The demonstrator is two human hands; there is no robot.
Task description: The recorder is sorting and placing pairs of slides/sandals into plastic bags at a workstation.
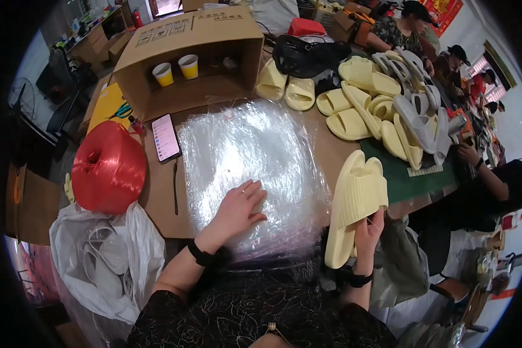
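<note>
A stack of clear plastic bags [261, 156] lies in front of me on the table. My left hand [238, 207] rests on its near part, fingers stretched out and holding nothing. To the right, my right hand [368, 235] grips a pair of pale yellow slippers [356, 203], held upright and pressed together beside the stack's right edge. The fingers of that hand are partly hidden behind the slippers. Farther right, a pile of pale yellow slippers [362, 110] lies on the table, with grey slippers [414, 122] among them.
A cardboard box [185, 107] on its side holds two yellow-and-white paper cups [188, 66]. Left of the bags are a phone [166, 138], a thin dark stick [176, 188] and a red twine roll [113, 168]. A white sack [142, 249] holds grey slippers. Other people sit at the right.
</note>
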